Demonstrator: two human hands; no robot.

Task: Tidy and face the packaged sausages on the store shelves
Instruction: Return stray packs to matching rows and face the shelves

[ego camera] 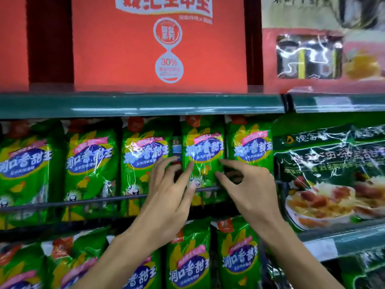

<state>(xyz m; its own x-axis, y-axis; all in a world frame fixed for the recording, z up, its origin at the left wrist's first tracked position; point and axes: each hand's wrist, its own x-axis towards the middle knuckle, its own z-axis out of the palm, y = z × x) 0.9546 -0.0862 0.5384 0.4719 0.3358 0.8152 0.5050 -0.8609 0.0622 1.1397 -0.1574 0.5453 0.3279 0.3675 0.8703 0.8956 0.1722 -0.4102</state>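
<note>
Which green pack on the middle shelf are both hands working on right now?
The fourth green pack from the left. The left hand and right hand flank its lower half, fingertips on it; the other packs in that row go untouched.

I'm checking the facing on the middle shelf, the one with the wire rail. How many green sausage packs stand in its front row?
5. Far left, second, third, fourth between the left hand and right hand, fifth. More may sit behind.

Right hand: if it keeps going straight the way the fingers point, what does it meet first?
Most likely the green sausage pack, fourth from the left in the middle row. The right hand points up-left at its lower right edge; whether it touches yet is unclear.
</note>
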